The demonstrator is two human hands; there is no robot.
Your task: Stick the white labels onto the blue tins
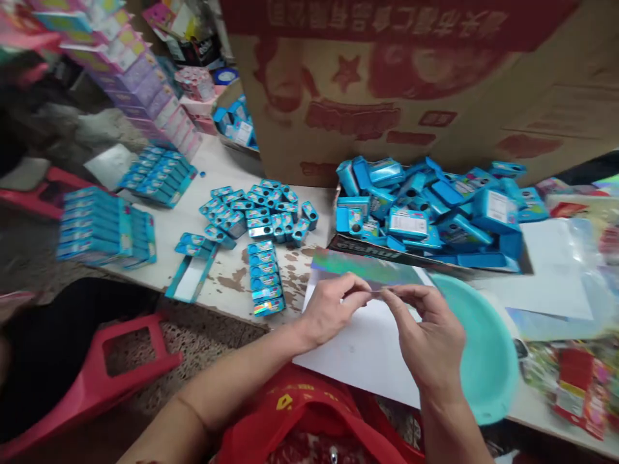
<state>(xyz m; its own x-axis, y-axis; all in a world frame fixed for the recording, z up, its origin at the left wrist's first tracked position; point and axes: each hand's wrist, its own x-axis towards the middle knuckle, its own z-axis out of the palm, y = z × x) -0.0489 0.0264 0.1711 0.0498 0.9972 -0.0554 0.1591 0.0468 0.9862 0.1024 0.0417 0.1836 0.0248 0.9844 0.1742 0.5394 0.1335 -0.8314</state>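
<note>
My left hand [331,308] and my right hand [430,338] meet above a white sheet [360,351], thumbs and fingers pinched together. A small thin piece seems to run between the fingertips, too small to name. Beyond the fingers lies a shiny rainbow-tinted sheet [333,263], partly under the hands. Left of the sheets stands a row of small blue boxes [265,277], with a loose cluster of blue boxes [258,209] behind it. An open carton [387,251] heaped with more blue boxes [454,232] is just past the hands.
A turquoise basin [488,354] sits by my right forearm. A large cardboard box [411,96] blocks the back. Stacked blue packs [101,225] and pastel boxes [145,84] stand left, above a red stool [130,361]. Red packets [580,386] lie at the right edge.
</note>
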